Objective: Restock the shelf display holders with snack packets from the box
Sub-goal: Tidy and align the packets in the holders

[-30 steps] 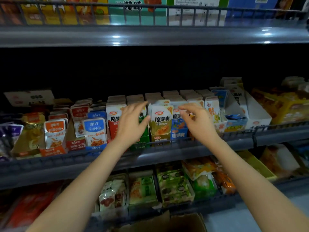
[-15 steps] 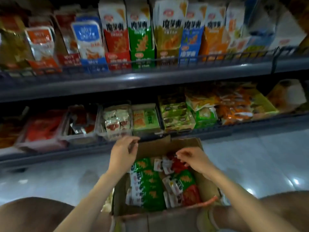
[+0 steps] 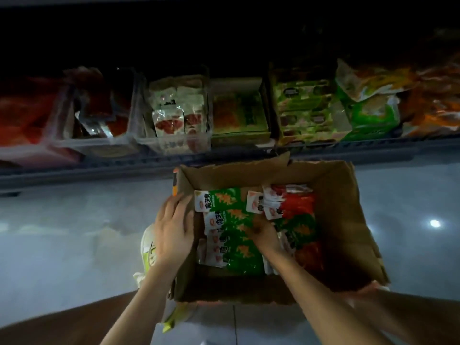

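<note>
Box (image 3: 336, 220): open-top brown corrugated cardboard, torn ragged flaps, sitting on the floor at about 5 o'clock from frame centre, just in front of the bottom shelf (image 3: 99, 168).

Inside, glossy foil-type snack packets lie flat and overlapping:
- green packets (image 3: 239, 245): 9 o'clock half of the box, orange graphics, white header panel with dark characters and a small red logo.
- red packets (image 3: 300, 205): 1–3 o'clock side, same white headers, fanned in a loose stack. More red shows at 4 o'clock, dim.

Left hand (image 3: 174, 232): on the box's 9 o'clock wall, fingers extended fairly straight along the rim, thumb toward the inside.

Right hand (image 3: 263, 232): down in the box middle, on the green packets. Fingers are dark and blurred, so I can't tell whether it grips one.

Shelf at 12 o'clock of the box, motion-blurred:
- clear plastic bin (image 3: 174, 145) with white-and-red pouches at 11 o'clock.
- green carton tray (image 3: 239, 135) at 12 o'clock, matte card.
- crinkly green and orange bags further toward 2 o'clock.

Floor (image 3: 74, 232): grey, glossy, reflective tile. A white-and-lime item (image 3: 148, 247) lies under the left wrist; can't identify it.
</note>
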A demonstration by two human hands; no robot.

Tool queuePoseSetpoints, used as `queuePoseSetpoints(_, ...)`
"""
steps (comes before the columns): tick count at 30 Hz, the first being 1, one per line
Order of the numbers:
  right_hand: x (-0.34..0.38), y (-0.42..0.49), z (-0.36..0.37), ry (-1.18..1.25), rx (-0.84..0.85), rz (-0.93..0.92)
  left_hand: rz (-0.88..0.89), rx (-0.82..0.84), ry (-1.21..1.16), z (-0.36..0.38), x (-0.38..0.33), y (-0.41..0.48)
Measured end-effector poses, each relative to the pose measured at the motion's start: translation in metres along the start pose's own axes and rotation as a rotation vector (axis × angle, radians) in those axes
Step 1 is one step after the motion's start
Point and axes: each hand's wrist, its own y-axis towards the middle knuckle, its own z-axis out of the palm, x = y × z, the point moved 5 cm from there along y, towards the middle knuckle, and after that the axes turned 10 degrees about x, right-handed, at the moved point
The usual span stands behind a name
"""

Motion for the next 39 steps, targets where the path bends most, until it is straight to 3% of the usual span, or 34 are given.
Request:
queuePoseSetpoints(9,-0.025,0.066,0.017,0.019,-0.187,0.246,0.163,-0.068,0.006,0.012,0.005,0.027)
queuePoseSetpoints(13,-0.016,0.083,0.037,0.471,-0.186,0.306,0.161,-0.083,-0.017,0.011,0.014,0.028)
queuePoseSetpoints(17,-0.002,0.090,0.032,0.598,-0.237,0.360,0.139,-0.063,-0.015,0.012,0.021,0.030)
queuePoseSetpoints(19,0.007,0.092,0.030,0.647,-0.124,0.346,0.143,-0.059,-0.016,0.012,0.021,0.030)
queuePoseSetpoints(21,0.012,0.092,0.032,0.631,-0.009,0.301,0.140,-0.058,-0.020,0.012,0.020,0.030)
queuePoseSetpoints(25,0.005,0.093,0.032,0.425,-0.159,0.310,0.117,-0.054,-0.022,0.013,0.022,0.029)
queuePoseSetpoints(30,-0.014,0.077,0.032,0.269,-0.126,0.285,0.121,-0.035,-0.023,0.011,0.019,0.030)
queuePoseSetpoints(35,-0.020,0.053,0.022,0.362,-0.112,0.278,0.086,0.003,-0.032,0.007,0.012,0.029)
queuePoseSetpoints(39,-0.019,0.020,-0.001,0.683,-0.182,0.348,0.035,-0.013,-0.043,-0.003,0.000,0.022)
